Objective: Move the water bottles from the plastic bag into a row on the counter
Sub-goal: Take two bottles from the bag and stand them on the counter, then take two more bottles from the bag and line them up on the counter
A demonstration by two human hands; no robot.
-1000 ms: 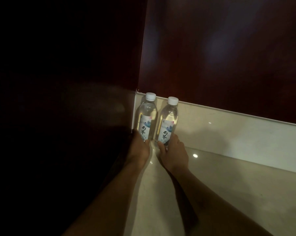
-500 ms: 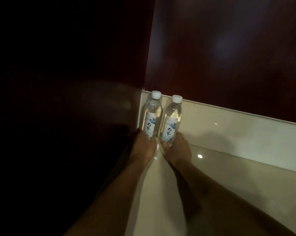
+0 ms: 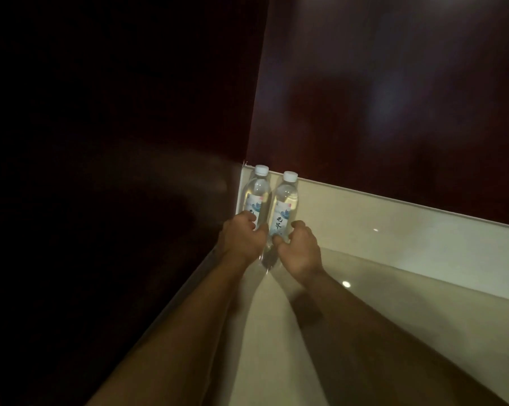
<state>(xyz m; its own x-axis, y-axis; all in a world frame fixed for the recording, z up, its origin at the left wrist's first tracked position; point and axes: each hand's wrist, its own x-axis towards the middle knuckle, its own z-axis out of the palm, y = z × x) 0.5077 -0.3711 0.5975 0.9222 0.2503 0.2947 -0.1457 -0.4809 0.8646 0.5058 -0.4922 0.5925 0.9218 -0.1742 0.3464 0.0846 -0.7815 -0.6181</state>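
Two clear water bottles with white caps and pale labels stand upright side by side in the far left corner of the cream counter (image 3: 276, 332). My left hand (image 3: 241, 241) grips the base of the left bottle (image 3: 256, 194), its fingers curled round the lower label. My right hand (image 3: 300, 250) grips the base of the right bottle (image 3: 287, 200) the same way. The bottles nearly touch each other. No plastic bag is in view.
A dark red wood panel (image 3: 393, 98) rises behind the counter above a cream backsplash (image 3: 393, 224). A dark side wall (image 3: 100, 142) closes off the left. The counter stretches away to the right of the bottles.
The view has shifted slightly; both hands stay on the bottle bases, and the fingers now wrap higher round the labels. The bottles stand in the same corner.
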